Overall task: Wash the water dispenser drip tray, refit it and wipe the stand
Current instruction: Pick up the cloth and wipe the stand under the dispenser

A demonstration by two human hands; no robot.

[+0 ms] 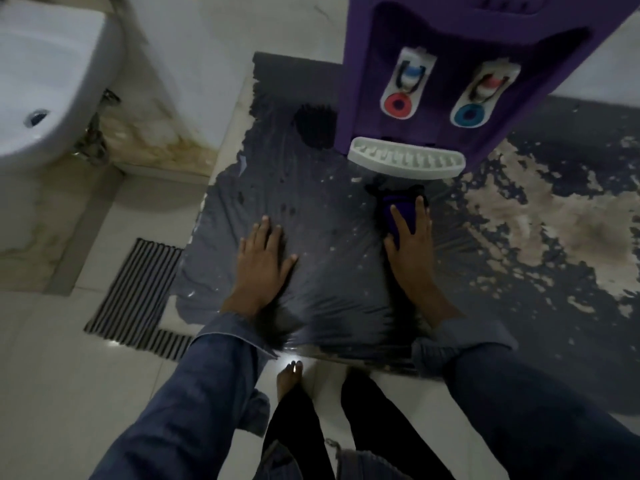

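A purple water dispenser [460, 46] stands at the back of a dark grey covered stand [329, 216]. Its white slotted drip tray [407, 161] sits fitted at its base, below the red and blue taps. My right hand [410, 233] presses flat on a dark purple cloth [398, 206] on the stand, just in front of the tray. My left hand [265, 259] lies flat on the stand's cover with fingers spread, holding nothing.
The stand's cover is peeled and patchy at the right [540, 216]. A white sink [45, 84] is at the far left, and a striped mat [138, 296] lies on the tiled floor. My bare foot [289, 379] is by the stand's front edge.
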